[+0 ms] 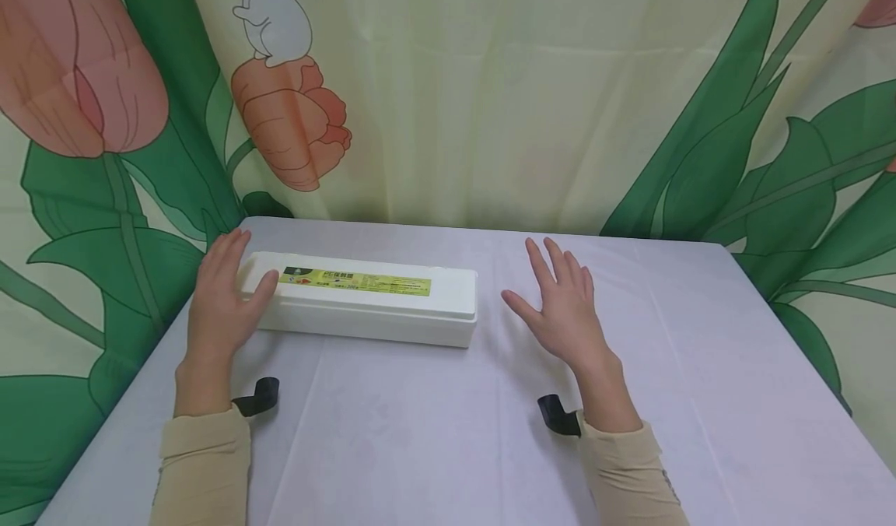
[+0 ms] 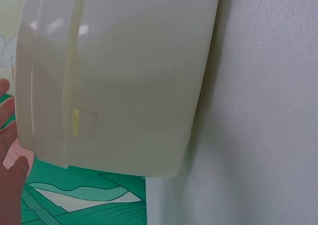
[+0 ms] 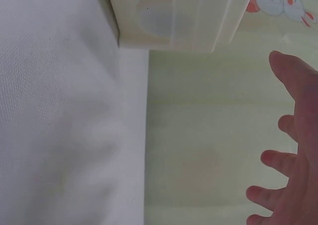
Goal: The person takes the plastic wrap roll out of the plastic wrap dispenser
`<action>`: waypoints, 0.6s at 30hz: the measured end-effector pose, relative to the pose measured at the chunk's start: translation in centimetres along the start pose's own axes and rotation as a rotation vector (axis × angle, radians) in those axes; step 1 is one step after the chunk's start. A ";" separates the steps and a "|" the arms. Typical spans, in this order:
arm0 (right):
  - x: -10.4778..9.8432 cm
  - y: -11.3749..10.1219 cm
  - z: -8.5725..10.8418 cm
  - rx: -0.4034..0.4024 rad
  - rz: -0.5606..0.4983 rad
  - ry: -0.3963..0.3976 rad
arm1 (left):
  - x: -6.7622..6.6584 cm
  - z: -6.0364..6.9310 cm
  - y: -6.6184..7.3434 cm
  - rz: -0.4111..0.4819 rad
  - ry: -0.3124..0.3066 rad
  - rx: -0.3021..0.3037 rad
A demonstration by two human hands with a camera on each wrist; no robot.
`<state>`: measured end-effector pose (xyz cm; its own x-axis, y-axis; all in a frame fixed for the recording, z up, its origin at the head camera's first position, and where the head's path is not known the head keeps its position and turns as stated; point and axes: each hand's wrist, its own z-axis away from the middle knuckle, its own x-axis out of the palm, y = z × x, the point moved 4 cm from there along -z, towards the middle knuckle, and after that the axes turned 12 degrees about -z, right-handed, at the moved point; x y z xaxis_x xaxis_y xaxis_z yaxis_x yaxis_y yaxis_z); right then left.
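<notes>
Curtain [image 1: 476, 106] hung behind the bench [image 1: 399, 440]; a box [image 1: 360, 300] sat towards its eleven o'clock; left grip [image 1: 222, 304], spread, empty, was at the box's nine o'clock, contact unclear; right grip [image 1: 568, 314], likewise spread and empty, hovered apart at three.

Head view: from above the table's [image 1: 406, 440] near side, facing forward and down; widest of three, takes in box [image 1: 360, 300], left hand [image 1: 222, 300], right hand [image 1: 568, 312] and curtain [image 1: 476, 121].
Left wrist view: low, close up on box's near side; faces curtain; rolled sideways, table at frame right, fingers at left edge.
Right wrist view: low, also facing curtain; rolled the opposite way, table at frame left; catches only box's right end at top, hand at right edge.
Head + left wrist overlap: box, left hand.
Head + right wrist overlap: box's right end, right hand.
Wrist-pair overlap: box, table, curtain.
</notes>
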<state>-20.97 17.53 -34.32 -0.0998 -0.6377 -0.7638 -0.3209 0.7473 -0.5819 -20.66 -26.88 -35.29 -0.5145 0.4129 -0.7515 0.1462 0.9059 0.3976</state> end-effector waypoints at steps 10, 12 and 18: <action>0.3 -0.5 -0.3 -0.006 0.000 -0.016 | 0.1 0.1 -0.4 0.006 -0.031 -0.030; 0.4 -0.6 -0.4 -0.006 -0.001 -0.022 | 0.2 0.1 -0.6 0.017 -0.033 -0.032; 0.8 -1.1 -0.6 -0.009 0.005 -0.044 | 0.4 0.2 -0.9 0.046 -0.030 -0.051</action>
<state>-21.23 16.04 -34.14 -0.0602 -0.6251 -0.7782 -0.3292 0.7485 -0.5757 -20.81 -27.49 -36.08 -0.4827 0.4573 -0.7469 0.1254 0.8801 0.4579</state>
